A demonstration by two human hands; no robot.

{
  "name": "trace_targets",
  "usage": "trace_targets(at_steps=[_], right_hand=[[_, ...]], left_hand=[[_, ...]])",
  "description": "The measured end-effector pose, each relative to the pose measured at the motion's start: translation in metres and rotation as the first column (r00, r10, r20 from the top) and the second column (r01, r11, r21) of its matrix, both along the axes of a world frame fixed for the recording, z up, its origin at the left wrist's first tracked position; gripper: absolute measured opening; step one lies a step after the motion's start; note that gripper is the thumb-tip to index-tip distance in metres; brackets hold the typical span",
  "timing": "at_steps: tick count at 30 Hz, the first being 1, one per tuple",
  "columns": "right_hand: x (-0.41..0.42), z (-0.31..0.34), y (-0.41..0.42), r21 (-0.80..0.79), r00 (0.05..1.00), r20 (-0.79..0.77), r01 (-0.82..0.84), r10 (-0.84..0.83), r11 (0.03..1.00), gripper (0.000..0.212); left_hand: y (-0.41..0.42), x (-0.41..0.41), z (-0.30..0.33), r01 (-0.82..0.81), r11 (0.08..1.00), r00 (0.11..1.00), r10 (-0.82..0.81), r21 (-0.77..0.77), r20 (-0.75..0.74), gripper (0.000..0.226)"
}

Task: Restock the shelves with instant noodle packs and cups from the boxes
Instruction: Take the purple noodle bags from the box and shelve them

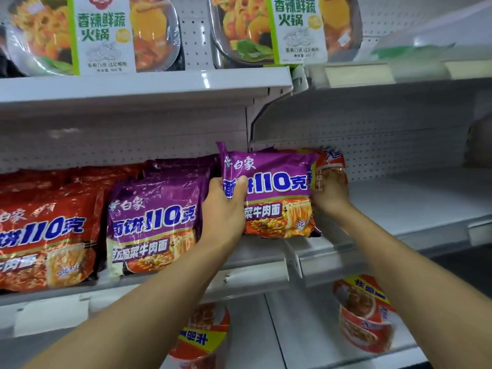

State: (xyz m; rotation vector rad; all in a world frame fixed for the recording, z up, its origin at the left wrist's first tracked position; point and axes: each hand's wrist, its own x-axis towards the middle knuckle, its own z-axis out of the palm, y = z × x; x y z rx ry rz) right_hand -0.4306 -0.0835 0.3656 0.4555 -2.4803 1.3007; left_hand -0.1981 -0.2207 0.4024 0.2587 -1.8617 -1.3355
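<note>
At frame centre, the left hand (226, 206) grips a glossy purple noodle pack (269, 193), fingers curled over its left edge. The right hand (330, 195) clamps the crinkly orange pack (330, 169) behind it. Both sit on the white metal shelf (399, 209). Left of them stand purple packs (154, 222) and red packs (45, 235).

A: Setting?
B: Retail shop, grocery aisle. White metal shelves (143, 83) on a pegboard back panel (399, 155), price-label rails along the edges.
A: Stock?
B: Rows of identical purple noodle packs (154, 222) facing out; boxed hotpot meals (103, 33) above.
</note>
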Motion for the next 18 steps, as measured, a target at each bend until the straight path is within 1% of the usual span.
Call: trace_targets(at_steps=[2, 5, 6, 8, 10, 15, 18], right_hand=[[0.031, 0.011, 0.017, 0.021, 0.999, 0.001, 0.032, -0.032, 0.999, 0.061], [0.061, 0.018, 0.035, 0.075, 0.999, 0.049, 0.009, -0.013, 0.997, 0.053], [0.066, 0.018, 0.039, 0.096, 0.998, 0.061, -0.005, -0.001, 0.995, 0.051], [0.072, 0.018, 0.045, 0.130, 0.998, 0.061, -0.023, 0.015, 0.991, 0.049], [0.077, 0.017, 0.048, 0.162, 0.998, 0.050, -0.033, 0.025, 0.986, 0.052], [0.083, 0.015, 0.051, 0.211, 0.997, 0.048, -0.061, 0.052, 0.976, 0.066], [0.086, 0.013, 0.052, 0.228, 0.998, 0.035, -0.060, 0.053, 0.972, 0.070]], left_hand=[[0.004, -0.014, -0.003, -0.010, 1.000, 1.000, 0.010, -0.008, 0.015, 0.027], [0.007, -0.031, -0.008, -0.044, 0.998, 0.998, 0.045, -0.044, 0.039, 0.042], [0.006, -0.036, -0.010, -0.054, 0.997, 0.997, 0.056, -0.047, 0.052, 0.043], [0.004, -0.042, -0.016, -0.071, 0.997, 0.994, 0.074, -0.043, 0.078, 0.034], [0.002, -0.047, -0.023, -0.097, 0.994, 0.990, 0.101, -0.049, 0.099, 0.029], [-0.004, -0.050, -0.034, -0.177, 0.983, 0.959, 0.185, -0.056, 0.216, 0.040], [-0.006, -0.053, -0.032, -0.197, 0.978, 0.944, 0.209, -0.071, 0.255, 0.043]])
